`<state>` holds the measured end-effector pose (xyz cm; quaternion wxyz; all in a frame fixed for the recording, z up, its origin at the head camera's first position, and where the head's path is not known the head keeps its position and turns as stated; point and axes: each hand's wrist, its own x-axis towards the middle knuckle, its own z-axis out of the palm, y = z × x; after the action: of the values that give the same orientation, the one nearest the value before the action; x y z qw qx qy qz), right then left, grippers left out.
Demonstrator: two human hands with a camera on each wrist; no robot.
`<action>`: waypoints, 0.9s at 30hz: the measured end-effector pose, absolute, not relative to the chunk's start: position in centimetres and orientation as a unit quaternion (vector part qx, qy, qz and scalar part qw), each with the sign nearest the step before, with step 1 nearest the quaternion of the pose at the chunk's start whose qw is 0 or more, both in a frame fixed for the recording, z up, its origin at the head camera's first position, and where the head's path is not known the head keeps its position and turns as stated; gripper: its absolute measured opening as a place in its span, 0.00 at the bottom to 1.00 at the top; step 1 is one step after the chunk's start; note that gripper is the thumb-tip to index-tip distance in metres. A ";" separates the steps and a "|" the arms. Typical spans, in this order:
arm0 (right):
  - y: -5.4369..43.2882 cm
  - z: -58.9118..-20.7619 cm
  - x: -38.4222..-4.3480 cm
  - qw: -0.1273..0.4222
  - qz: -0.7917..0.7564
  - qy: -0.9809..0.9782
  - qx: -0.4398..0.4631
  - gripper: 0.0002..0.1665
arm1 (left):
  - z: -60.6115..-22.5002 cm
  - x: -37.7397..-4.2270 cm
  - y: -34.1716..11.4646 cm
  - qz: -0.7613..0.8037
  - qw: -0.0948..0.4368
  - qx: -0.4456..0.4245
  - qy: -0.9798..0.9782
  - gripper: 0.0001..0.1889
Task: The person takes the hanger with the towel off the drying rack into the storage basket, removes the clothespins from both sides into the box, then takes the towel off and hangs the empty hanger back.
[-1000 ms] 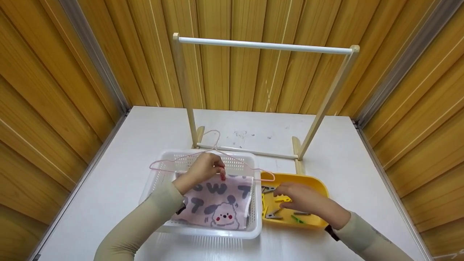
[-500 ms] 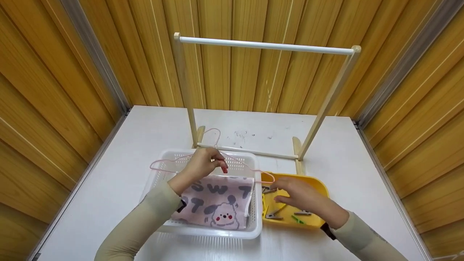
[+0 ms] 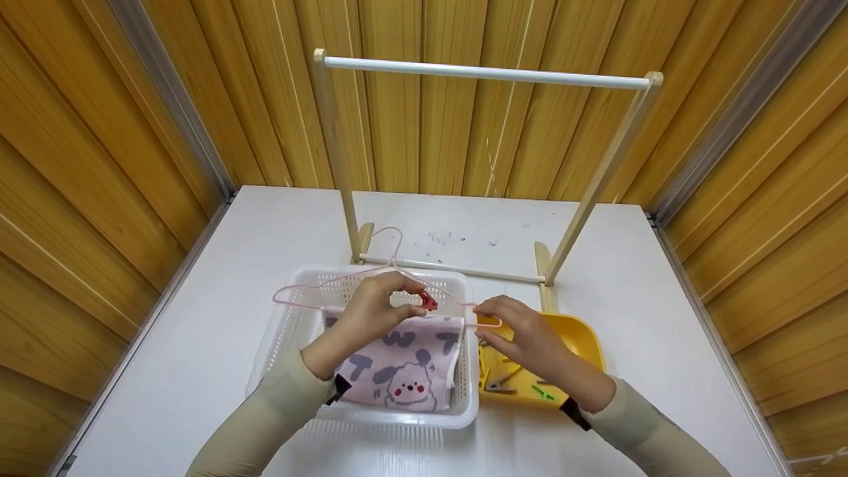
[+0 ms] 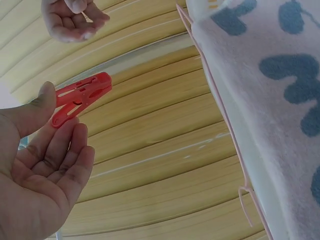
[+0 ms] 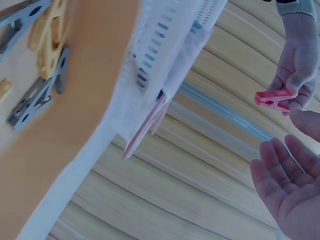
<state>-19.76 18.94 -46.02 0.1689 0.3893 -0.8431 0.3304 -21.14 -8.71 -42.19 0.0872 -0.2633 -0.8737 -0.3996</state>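
Note:
My left hand [image 3: 371, 311] pinches a red clothespin [image 4: 82, 95] between thumb and fingers, above a white perforated basket [image 3: 397, 419]. A pink towel [image 3: 397, 354] with grey letters and a dog's face lies in the basket, its upper edge along the lower bar of a thin pink hanger [image 3: 401, 240]. The hanger's ends reach past both basket sides. Near its right end, my right hand [image 3: 530, 334] has thumb and fingers parted and holds nothing. In the right wrist view the clothespin [image 5: 272, 97] points toward that hand's fingers.
Right of the basket stands a yellow tray [image 3: 586, 338] with several clothespins, among them a green clothespin [image 3: 543, 392]. Behind rises a wooden rack with a white top rail [image 3: 483, 71]. Wood-patterned walls enclose the white table [image 3: 212, 265] at the back and sides.
My right hand has moved up and left, from over the yellow tray to the hanger's right end. The left hand has brought the red clothespin rightward and up, its tip now turned right.

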 end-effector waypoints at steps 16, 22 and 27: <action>15.3 -45.6 -19.1 0.216 0.363 -0.807 0.412 0.26 | -42.7 -18.0 -7.1 -0.437 0.110 -0.315 -0.836 0.17; 14.6 -46.1 -18.4 0.251 0.369 -0.792 0.418 0.27 | -43.6 -17.0 -6.8 -0.458 0.136 -0.316 -0.820 0.16; 14.5 -46.8 -17.5 0.272 0.375 -0.787 0.408 0.28 | -44.5 -16.2 -6.3 -0.461 0.161 -0.327 -0.809 0.16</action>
<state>-17.50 14.48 -46.76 0.2725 0.4078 -0.7869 0.3745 -16.23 -6.30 -44.52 0.1608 -0.3272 -0.8093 -0.4606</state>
